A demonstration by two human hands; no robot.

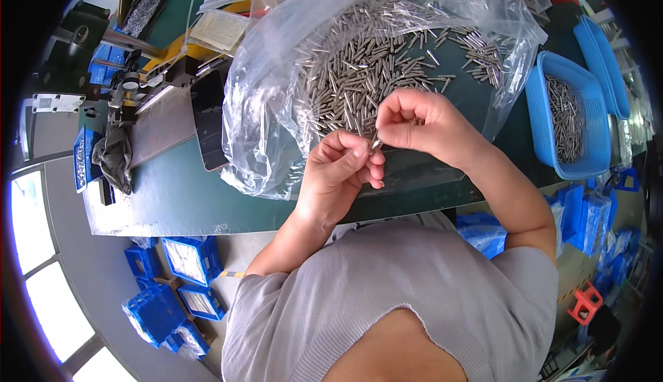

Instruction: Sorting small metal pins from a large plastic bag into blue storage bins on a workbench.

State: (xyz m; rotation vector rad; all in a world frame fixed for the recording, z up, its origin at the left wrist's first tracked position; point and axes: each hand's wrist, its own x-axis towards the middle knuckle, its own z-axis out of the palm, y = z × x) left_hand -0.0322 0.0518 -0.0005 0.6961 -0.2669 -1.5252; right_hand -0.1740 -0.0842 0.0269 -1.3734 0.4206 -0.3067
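Observation:
Close together over the front of a clear plastic bag (259, 154), my two hands meet at fingertip height above the table. My left hand (336, 176) is closed, thumb against fingers, around small metal pins (376, 145) whose shiny ends show at the fingertips. Curled in a pinch, my right hand (431, 128) has thumb and forefinger at those same ends; how many pieces are between them cannot be made out. Just beyond lies a large heap of loose metal pins (359, 64) spread on the opened bag.
A blue plastic basket (602, 154) of similar pins stands at the right, beside another blue basket (608, 64). Left of the bag are a dark flat tablet-like object (208, 120) and a metal bench fixture (162, 123). Blue crates (193, 258) sit on the floor below the green table (166, 206).

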